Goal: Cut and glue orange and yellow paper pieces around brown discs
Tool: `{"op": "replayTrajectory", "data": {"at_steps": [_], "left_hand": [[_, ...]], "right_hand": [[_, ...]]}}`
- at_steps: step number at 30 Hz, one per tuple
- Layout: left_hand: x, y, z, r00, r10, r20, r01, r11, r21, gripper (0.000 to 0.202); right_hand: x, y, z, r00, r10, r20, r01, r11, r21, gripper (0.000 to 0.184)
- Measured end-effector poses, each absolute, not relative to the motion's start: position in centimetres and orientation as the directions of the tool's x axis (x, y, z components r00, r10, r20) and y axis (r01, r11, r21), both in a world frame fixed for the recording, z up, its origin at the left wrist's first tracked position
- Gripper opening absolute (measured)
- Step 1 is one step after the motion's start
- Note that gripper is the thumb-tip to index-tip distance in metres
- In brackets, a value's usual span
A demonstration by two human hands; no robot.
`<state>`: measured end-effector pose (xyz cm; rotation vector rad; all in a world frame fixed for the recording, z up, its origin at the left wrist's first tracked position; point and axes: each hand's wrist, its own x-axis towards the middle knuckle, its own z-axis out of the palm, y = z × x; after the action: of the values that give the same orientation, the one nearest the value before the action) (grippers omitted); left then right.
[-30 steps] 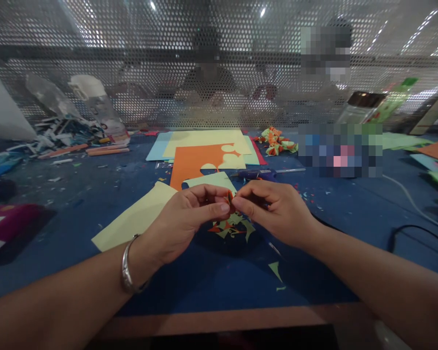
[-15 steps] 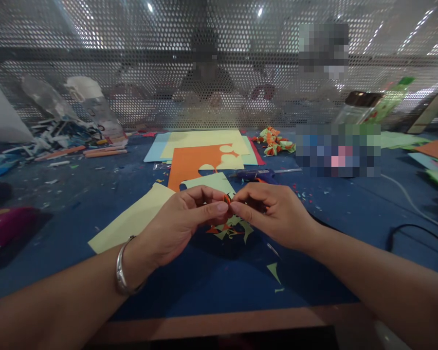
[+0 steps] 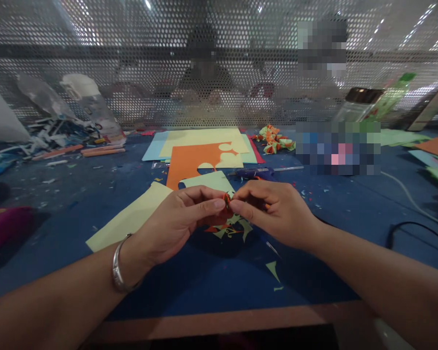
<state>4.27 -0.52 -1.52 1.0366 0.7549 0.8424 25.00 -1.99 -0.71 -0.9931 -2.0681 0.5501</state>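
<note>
Both my hands meet above the blue table (image 3: pixel 76 204). My left hand (image 3: pixel 180 218), with a silver bangle on its wrist, pinches a small folded orange paper piece (image 3: pixel 226 198) between thumb and forefinger. My right hand (image 3: pixel 273 209) pinches the same piece from the other side. Below the fingers lie orange and pale green paper scraps (image 3: pixel 231 228). An orange sheet (image 3: pixel 190 163) with round cut-outs and a pale yellow sheet (image 3: pixel 131 218) lie just beyond and to the left of my hands.
A perforated metal screen (image 3: pixel 131 58) closes the far edge, with people dimly behind it. Stacked coloured sheets (image 3: pixel 200 138), a blue-handled tool (image 3: pixel 259 171), finished paper flowers (image 3: pixel 275 138), a scrap pile (image 3: pixel 58 133) at far left, a magenta box (image 3: pixel 3 221) and black cables (image 3: pixel 412 228) at right.
My hands stay pinched on the small orange piece and have only shifted slightly; the view has drifted a little.
</note>
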Motion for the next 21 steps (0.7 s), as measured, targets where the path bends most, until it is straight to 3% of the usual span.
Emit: {"op": "replayTrajectory", "data": {"at_steps": [11,21], "left_hand": [[4.19,-0.46,-1.60,0.474,0.874,-0.102,-0.216,0.228,0.949,0.014],[4.33,-0.62,-1.62,0.483,0.876,-0.020,-0.190,0.127,0.973,0.018]], "right_hand": [[25.20,-2.15,-0.68,-0.402,0.752,0.522,0.477,0.659,-0.581,0.014],[25.04,-2.25,-0.44,-0.415,0.758,0.503,0.478,0.652,-0.589,0.011]]}}
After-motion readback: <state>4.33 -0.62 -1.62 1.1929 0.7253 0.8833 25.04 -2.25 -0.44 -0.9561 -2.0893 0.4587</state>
